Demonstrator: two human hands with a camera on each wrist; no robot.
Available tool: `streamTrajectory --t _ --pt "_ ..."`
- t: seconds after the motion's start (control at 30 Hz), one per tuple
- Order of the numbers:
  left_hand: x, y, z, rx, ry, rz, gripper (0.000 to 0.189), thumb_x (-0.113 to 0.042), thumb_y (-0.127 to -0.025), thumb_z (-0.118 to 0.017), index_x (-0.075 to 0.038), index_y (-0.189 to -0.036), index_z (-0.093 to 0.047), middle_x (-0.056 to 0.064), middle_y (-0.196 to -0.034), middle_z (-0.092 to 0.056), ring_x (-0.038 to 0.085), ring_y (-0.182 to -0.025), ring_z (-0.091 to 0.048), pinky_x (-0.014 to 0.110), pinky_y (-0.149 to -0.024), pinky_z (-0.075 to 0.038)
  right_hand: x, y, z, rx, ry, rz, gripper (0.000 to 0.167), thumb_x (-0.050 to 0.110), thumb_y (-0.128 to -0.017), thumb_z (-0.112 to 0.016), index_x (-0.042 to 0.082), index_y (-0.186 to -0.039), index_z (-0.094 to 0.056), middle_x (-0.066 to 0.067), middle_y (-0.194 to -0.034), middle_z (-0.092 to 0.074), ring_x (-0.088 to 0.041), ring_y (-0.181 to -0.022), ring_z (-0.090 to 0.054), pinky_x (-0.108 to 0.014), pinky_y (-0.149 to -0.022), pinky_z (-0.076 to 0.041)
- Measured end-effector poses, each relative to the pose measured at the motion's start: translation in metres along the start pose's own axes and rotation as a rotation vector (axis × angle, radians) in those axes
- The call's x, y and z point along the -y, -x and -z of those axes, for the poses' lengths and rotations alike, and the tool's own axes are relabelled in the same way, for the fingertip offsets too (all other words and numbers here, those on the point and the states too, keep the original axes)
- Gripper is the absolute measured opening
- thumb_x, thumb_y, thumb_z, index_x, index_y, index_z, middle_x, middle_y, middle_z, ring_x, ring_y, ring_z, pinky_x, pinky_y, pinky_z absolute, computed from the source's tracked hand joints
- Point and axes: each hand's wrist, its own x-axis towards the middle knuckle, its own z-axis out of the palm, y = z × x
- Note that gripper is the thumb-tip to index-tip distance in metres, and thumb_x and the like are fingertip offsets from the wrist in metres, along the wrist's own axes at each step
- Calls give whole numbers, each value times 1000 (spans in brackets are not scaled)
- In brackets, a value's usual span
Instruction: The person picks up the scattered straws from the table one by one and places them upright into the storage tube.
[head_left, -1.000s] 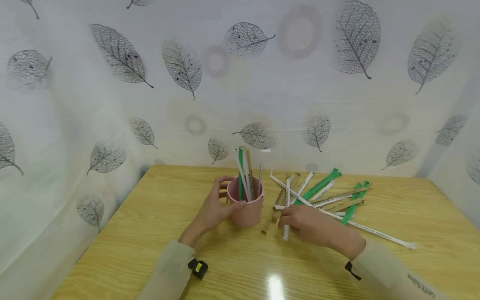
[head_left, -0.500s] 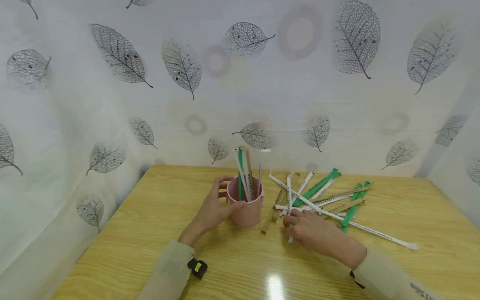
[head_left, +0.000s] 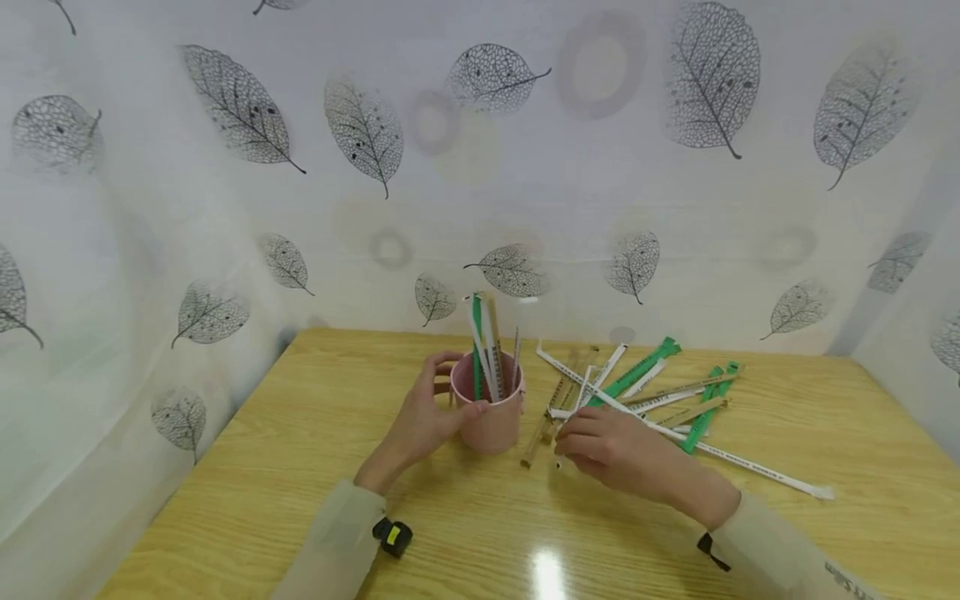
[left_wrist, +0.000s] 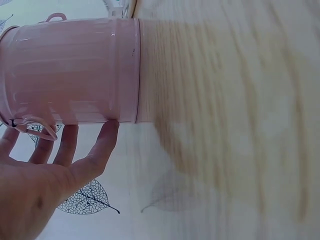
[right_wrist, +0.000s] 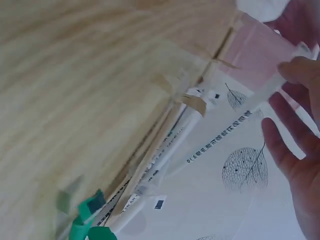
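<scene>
My left hand (head_left: 420,421) grips the side of a pink pail (head_left: 491,429) standing upright on the table, thumb near its front rim and fingers around its left side. Green, white and brown paper-wrapped straws (head_left: 495,342) stand in the pail. In the left wrist view, the fingertips touch the pail's wall (left_wrist: 65,70) near a small looped handle (left_wrist: 37,127). To the right, my right hand (head_left: 626,454) pinches a white paper-wrapped straw (right_wrist: 220,135) between thumb and fingers, slightly lifted at the near edge of a loose pile. Its lower end is mostly hidden in the head view.
Several wrapped straws lie crossed on the wooden table (head_left: 300,500) right of the pail, among them a green straw (head_left: 637,371), a brown straw (head_left: 536,442) and a long white straw (head_left: 757,468). A leaf-patterned cloth (head_left: 562,192) hangs behind the table.
My right hand has shifted slightly, and the white straw in its pinch has gone from lying upright in view to tilted. The left hand stays on the pail.
</scene>
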Motion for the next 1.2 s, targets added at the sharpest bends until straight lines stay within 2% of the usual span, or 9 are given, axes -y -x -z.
streamTrajectory --t 0.1,0.2,0.27,0.4,0.53,0.8,0.93,1.07,1.2 --pt "0 1 0 -6 2 -7 76 -36 -86 -80 -26 -148 -37 9 -142 -50 31 -127 -55 50 -106 -50 -8 -7 6 -107 -59 -12 7 10 -97 -69 11 -100 -75 0 -99 -75 -14 -92 -70 -28 -83 -59" --pt "0 1 1 -8 -3 -17 77 -35 -86 -80 -24 -149 -36 10 -144 -50 31 -128 -54 50 -107 -49 -15 -13 15 -173 -101 -69 26 22 -106 -52 10 -104 -75 -1 -101 -75 -14 -91 -70 -27 -82 -58" --pt "1 1 0 -9 -2 -22 78 -35 -86 -80 -23 -149 -36 11 -145 -49 31 -128 -55 50 -106 -50 -18 -18 22 -214 -101 -104 28 25 -106 -53 9 -107 -75 -2 -101 -75 -14 -88 -70 -25 -78 -58" --pt "0 1 0 -3 -3 -15 80 -36 -85 -80 -24 -150 -35 11 -147 -48 34 -127 -56 52 -104 -51 -25 -30 35 -315 -82 -133 29 26 -105 -57 4 -113 -74 -6 -100 -77 -16 -84 -73 -24 -72 -58" --pt "-1 0 -1 5 -10 1 79 -36 -85 -81 -29 -149 -35 9 -146 -49 34 -127 -56 52 -104 -51 -33 -41 45 -396 -69 -142 31 23 -104 -60 -1 -118 -71 -9 -97 -78 -18 -80 -74 -22 -73 -58" --pt "-1 -1 -3 5 -12 -8 77 -36 -86 -80 -26 -149 -35 12 -145 -50 36 -127 -57 54 -104 -51 -48 -69 62 -517 -115 -159 27 20 -101 -64 -2 -111 -73 -13 -95 -76 -20 -79 -73 -19 -75 -59" --pt "-2 0 -3 0 -17 -4 77 -36 -86 -80 -27 -148 -36 12 -144 -50 36 -126 -58 54 -103 -51 -51 -84 69 -556 -158 -176 20 5 -93 -70 -6 -110 -72 -17 -92 -75 -16 -84 -73 -17 -77 -59" --pt "-3 -1 -4 0 -21 10 77 -36 -85 -81 -29 -147 -36 9 -144 -50 34 -126 -58 52 -102 -52 -52 -100 77 -607 -222 -210 29 -18 -79 -72 -10 -107 -70 -22 -92 -74 -5 -90 -71 -16 -77 -59" --pt "-4 -1 -3 4 -16 17 76 -35 -85 -81 -30 -146 -36 8 -144 -50 34 -125 -57 52 -103 -51 -51 -115 85 -661 -287 -229 29 -20 -78 -72 -11 -105 -70 -23 -91 -73 -2 -90 -70 -18 -75 -60"
